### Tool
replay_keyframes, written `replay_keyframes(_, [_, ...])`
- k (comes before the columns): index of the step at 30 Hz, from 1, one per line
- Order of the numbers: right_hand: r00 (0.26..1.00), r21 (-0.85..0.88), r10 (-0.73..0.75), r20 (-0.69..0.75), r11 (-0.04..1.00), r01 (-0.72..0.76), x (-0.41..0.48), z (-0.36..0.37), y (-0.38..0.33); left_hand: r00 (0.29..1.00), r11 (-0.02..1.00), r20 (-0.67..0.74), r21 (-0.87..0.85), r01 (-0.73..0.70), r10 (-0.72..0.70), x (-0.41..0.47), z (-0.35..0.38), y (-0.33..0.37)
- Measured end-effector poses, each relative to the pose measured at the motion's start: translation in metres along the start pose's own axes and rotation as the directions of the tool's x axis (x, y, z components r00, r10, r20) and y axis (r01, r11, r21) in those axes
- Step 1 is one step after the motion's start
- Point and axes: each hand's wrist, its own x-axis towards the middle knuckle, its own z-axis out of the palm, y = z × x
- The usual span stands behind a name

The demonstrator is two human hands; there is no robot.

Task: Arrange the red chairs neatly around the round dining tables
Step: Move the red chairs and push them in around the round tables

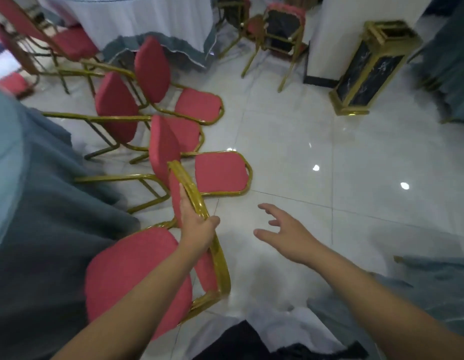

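Observation:
My left hand [197, 229] grips the gold top rail of the nearest red chair [137, 276], whose seat points toward the grey-clothed round table [30, 193] on the left. My right hand [283, 229] hovers open over the floor to the right, fingers spread, touching nothing. Three more red chairs stand beyond in a loose row, facing away from that table: one [220, 172] just past my left hand, another [116, 113] behind it, a third [197, 105] farther back. A second round table [158, 27] with a white and grey cloth stands at the top.
More red chairs [69, 42] stand at the upper left, and a stack of chairs [280, 24] near a white pillar [355, 27]. A black and gold bin [368, 68] stands by the pillar. Glossy white tile floor [329, 157] spreads to the right. Grey cloth [433, 281] lies at lower right.

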Motion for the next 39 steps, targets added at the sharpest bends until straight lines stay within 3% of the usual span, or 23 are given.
replay_keyframes(5, [0.955, -0.069, -0.226, 0.192, 0.968, 0.243, 0.077, 0.007, -0.062, 1.000, 1.000, 0.016, -0.013, -0.016, 0.016, -0.003, -0.010, -0.001])
replay_keyframes(10, [0.767, -0.108, -0.420, 0.485, 0.842, 0.529, 0.128, 0.025, -0.120, 0.993, 0.994, -0.068, -0.057, 0.092, -0.095, -0.009, -0.004, 0.014])
replay_keyframes(13, [0.588, -0.198, -0.399, 0.704, 0.684, 0.702, 0.144, 0.029, -0.129, 0.966, 0.980, -0.162, -0.008, 0.201, -0.200, -0.022, 0.004, 0.026])
replay_keyframes(15, [0.494, -0.272, -0.355, 0.793, 0.520, 0.810, 0.160, 0.026, -0.129, 0.935, 0.965, -0.256, 0.029, 0.260, -0.244, -0.034, 0.013, 0.028])
replay_keyframes(17, [0.445, -0.329, -0.339, 0.829, 0.347, 0.878, 0.180, 0.027, -0.125, 0.893, 0.941, -0.328, 0.032, 0.337, -0.309, -0.044, 0.021, 0.027])
replay_keyframes(19, [0.419, -0.337, -0.376, 0.826, 0.267, 0.903, 0.191, 0.034, -0.119, 0.865, 0.923, -0.362, 0.032, 0.383, -0.346, -0.051, 0.027, 0.025])
replay_keyframes(23, [0.402, -0.293, -0.489, 0.774, 0.286, 0.912, 0.185, 0.057, -0.108, 0.844, 0.882, -0.347, 0.088, 0.462, -0.408, -0.076, 0.028, 0.022])
replay_keyframes(27, [0.384, -0.284, -0.348, 0.855, 0.305, 0.909, 0.160, 0.081, -0.093, 0.811, 0.817, -0.328, 0.162, 0.554, -0.485, -0.123, 0.016, -0.001])
replay_keyframes(31, [0.267, -0.178, -0.218, 0.939, 0.356, 0.917, 0.125, 0.106, -0.092, 0.748, 0.755, -0.328, 0.133, 0.642, -0.577, -0.168, -0.024, -0.025])
replay_keyframes(35, [0.146, -0.086, -0.082, 0.986, 0.499, 0.862, 0.098, 0.147, -0.105, 0.705, 0.726, -0.371, 0.108, 0.679, -0.604, -0.213, -0.081, -0.054])
replay_keyframes(37, [0.131, -0.061, -0.085, 0.988, 0.560, 0.827, 0.094, 0.173, -0.115, 0.683, 0.719, -0.413, 0.091, 0.689, -0.602, -0.230, -0.116, -0.071])
replay_keyframes(39, [0.164, -0.054, -0.124, 0.979, 0.614, 0.788, 0.096, 0.199, -0.124, 0.658, 0.716, -0.459, 0.065, 0.695, -0.597, -0.245, -0.150, -0.084])
